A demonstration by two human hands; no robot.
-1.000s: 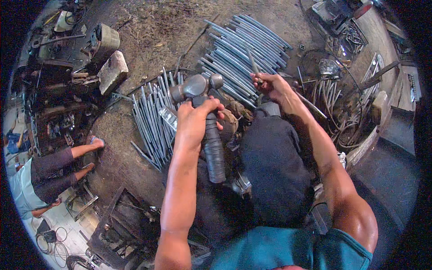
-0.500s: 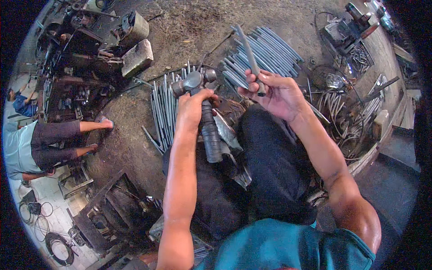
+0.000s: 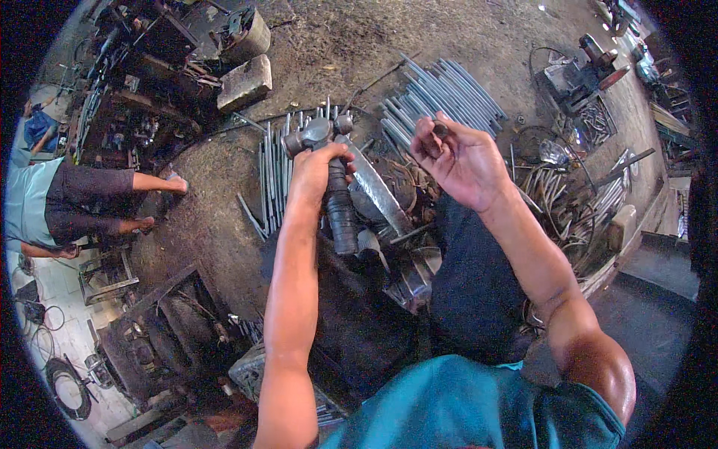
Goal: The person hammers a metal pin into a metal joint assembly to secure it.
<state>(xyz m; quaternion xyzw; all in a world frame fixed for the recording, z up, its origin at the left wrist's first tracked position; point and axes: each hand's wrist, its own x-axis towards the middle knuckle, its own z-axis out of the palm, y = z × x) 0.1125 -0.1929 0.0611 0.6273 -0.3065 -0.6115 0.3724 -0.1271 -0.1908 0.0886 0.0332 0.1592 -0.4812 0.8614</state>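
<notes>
A hammer (image 3: 342,217) with a dark, wrapped handle is gripped in my left hand (image 3: 313,170), just behind its steel head. My right hand (image 3: 470,161) is closed with a metal rod (image 3: 440,130) pinched in its fingertips. That rod points nearly end-on, so little more than its dark round end shows. Beside the hammer, between my knees, lies a long flat shiny metal piece (image 3: 378,187). Grey metal rods (image 3: 449,97) are bunched on the ground beyond my right hand. More rods (image 3: 269,183) lie left of the hammer, partly behind my left forearm.
A pale block (image 3: 245,84) and a bucket (image 3: 248,37) stand at the far left. Scrap rods and wire (image 3: 598,198) are heaped at the right, below a small machine (image 3: 576,78). Another person (image 3: 75,198) is at the left edge, near a metal frame (image 3: 108,280).
The rod in my right hand has swung from pointing away to nearly end-on. The view has shifted slightly, and more of the flat metal piece shows. My left hand still grips the hammer.
</notes>
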